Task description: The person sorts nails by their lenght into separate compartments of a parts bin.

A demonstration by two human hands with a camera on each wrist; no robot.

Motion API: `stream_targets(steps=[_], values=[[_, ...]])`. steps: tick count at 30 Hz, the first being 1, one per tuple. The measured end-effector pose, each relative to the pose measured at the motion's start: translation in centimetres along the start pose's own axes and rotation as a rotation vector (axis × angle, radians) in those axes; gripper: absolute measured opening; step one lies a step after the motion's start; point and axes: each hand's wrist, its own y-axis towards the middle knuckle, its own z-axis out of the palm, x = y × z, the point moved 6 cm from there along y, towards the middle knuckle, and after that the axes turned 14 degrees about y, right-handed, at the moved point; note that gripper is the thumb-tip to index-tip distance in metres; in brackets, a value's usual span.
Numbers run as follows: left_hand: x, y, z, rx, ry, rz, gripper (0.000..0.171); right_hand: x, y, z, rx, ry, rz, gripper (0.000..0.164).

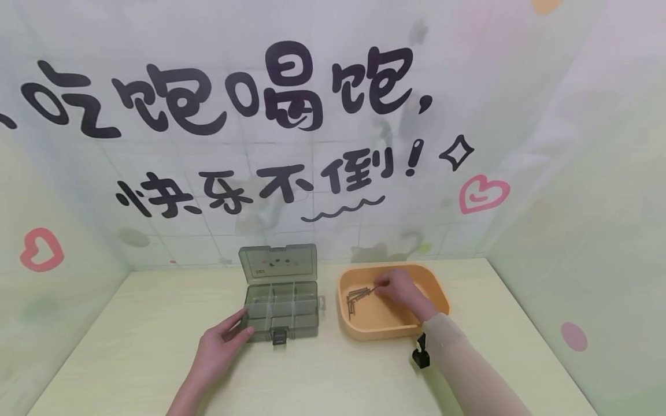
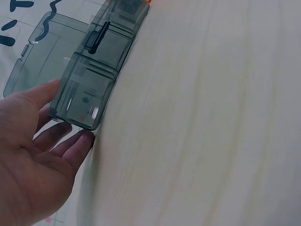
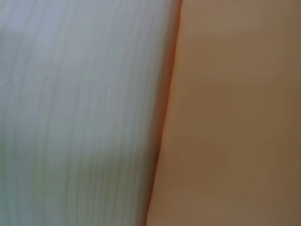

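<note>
A translucent grey-green compartment box (image 1: 282,329) stands on the table with its lid (image 1: 281,263) raised at the back. My left hand (image 1: 221,346) holds its left end, the thumb over the rim and the other fingers against the side, as the left wrist view also shows at the box end (image 2: 80,94). Inside the orange tray (image 1: 374,333), my right hand (image 1: 398,287) pinches a thin dark nail-like rod (image 1: 372,290) by its end. Several similar rods (image 1: 352,301) lie loose at the tray's left. The right wrist view has only the tray (image 3: 235,117) and table.
The box's front latch (image 1: 279,336) hangs down, and a clear tab (image 1: 322,302) sticks out at its right side. A small black device (image 1: 421,353) is at the right sleeve, near the tray's front edge. Printed wall sheets (image 1: 333,242) enclose the pale wooden table (image 1: 322,375).
</note>
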Motion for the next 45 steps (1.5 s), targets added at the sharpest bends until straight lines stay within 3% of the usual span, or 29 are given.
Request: stream_targets(steps=[10,20,28,39,45], values=[[0.15,-0.07,0.06,-0.007,0.006,0.003,0.059,0.14,0.20,0.28,0.063,-0.054,-0.100,0.008],[0.35,0.02,0.22,0.000,-0.007,-0.014,0.057,0.36,0.20,0.47,0.087,-0.085,-0.126,0.006],[0.33,0.04,0.25,0.003,-0.014,-0.021,0.057,-0.08,0.29,0.50,0.092,-0.077,-0.054,0.007],[0.37,0.19,0.30,0.002,0.001,-0.017,0.058,0.45,0.04,0.76,0.144,-0.110,-0.173,0.015],[0.25,0.09,0.24,-0.001,0.004,-0.020,0.058,0.24,-0.04,0.78,0.136,-0.110,-0.142,0.015]])
